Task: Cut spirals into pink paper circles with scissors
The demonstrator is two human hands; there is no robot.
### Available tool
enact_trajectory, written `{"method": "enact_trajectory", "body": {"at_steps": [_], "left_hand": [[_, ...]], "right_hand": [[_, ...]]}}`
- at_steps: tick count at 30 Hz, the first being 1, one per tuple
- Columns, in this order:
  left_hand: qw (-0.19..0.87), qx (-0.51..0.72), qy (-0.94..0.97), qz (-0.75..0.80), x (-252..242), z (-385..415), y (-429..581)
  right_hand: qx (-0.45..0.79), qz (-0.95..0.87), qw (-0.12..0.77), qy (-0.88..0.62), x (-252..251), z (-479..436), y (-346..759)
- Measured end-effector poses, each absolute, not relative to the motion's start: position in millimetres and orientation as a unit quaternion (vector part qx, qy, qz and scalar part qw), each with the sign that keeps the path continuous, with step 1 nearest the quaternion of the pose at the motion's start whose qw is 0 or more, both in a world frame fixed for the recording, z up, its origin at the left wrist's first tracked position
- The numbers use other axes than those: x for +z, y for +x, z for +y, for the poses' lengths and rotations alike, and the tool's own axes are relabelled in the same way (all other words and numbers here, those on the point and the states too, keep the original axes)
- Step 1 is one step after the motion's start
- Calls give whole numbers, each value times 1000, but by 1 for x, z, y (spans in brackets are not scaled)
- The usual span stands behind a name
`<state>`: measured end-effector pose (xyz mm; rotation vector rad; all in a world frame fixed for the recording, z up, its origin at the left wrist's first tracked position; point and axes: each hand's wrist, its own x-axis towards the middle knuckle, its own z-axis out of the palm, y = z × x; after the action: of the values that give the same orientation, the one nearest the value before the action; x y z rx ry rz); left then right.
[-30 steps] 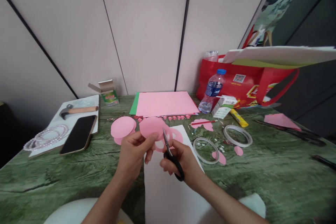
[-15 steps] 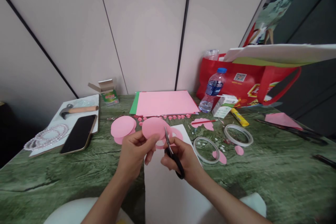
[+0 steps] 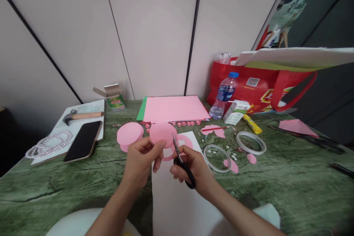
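Between thumb and fingers, my left hand (image 3: 145, 158) pinches a round piece of pink paper (image 3: 162, 134). My right hand (image 3: 193, 166) grips black-handled scissors (image 3: 184, 167), whose blades lie against the paper's right edge. Below and behind the disc hangs a curved pink strip, partly hidden by my fingers; I cannot tell whether it is still joined to the disc. A white board (image 3: 177, 199) lies under both hands. To the left, a stack of pink paper circles (image 3: 129, 133) rests on the table.
Pink sheets (image 3: 177, 107) lie by the wall. On the right are tape rolls (image 3: 251, 142), a water bottle (image 3: 224, 94), a glue stick (image 3: 252, 123) and a red bag (image 3: 249, 81). A phone (image 3: 83, 141), a hammer (image 3: 83, 115) and bead strings (image 3: 49, 143) sit on the left.
The pink strip beside the blades has shifted slightly, and more of its ring shape shows at the right. Both hands keep nearly the same place, still holding the paper and scissors.
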<state>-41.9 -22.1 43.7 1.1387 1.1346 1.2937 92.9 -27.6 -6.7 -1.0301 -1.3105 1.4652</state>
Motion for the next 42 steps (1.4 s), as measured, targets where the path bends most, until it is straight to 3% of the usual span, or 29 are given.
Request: {"method": "enact_trajectory", "body": {"at_steps": [5, 42], "left_hand": [[546, 523, 476, 448, 44, -23, -40], [511, 512, 505, 471, 41, -22, -44]], "right_hand": [[608, -524, 448, -393, -3, -30, 93], [611, -517, 452, -394, -5, -26, 94]]}}
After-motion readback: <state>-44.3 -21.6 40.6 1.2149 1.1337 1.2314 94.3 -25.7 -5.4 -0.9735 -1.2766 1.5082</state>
